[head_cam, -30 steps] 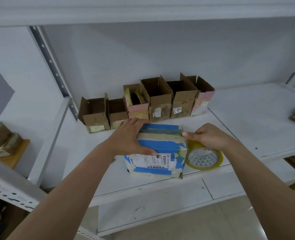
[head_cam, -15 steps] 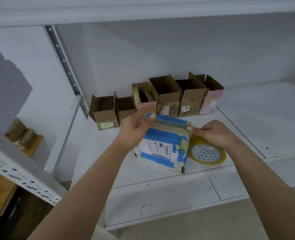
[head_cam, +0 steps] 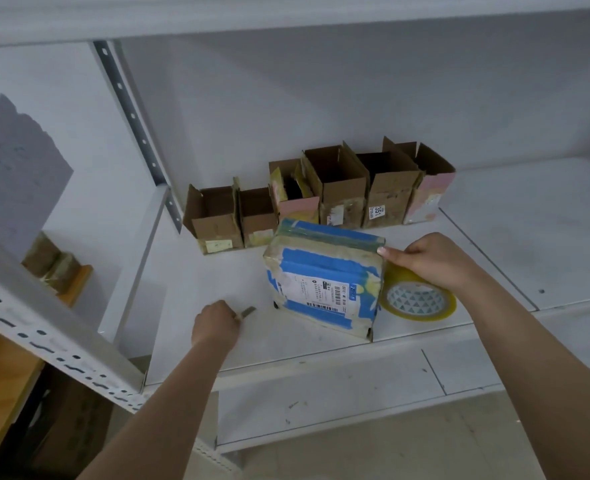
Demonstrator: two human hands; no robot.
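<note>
Two hands busy at a blue-taped cardboard parcel (head_cam: 324, 282) on a white metal shelf (head_cam: 189, 278).
My left hand (head_cam: 216, 325) pinches a small flat grey piece (head_cam: 247, 311) in curled fingers, just left of the parcel; my right hand (head_cam: 432, 261) grips its upper right corner, holding it tilted near the shelf's front edge, above a yellow-rimmed roll of clear tape (head_cam: 421, 303) beside it, open brown cardboard boxes (head_cam: 338, 199) in a row behind.

The parcel (head_cam: 324, 289) by the right hand (head_cam: 435, 263) was wrapped in glossy tape; shiny plastic was seen on the tape roll (head_cam: 421, 308) under it, dull metal on the blade (head_cam: 248, 311) in the left hand (head_cam: 215, 323).
</note>
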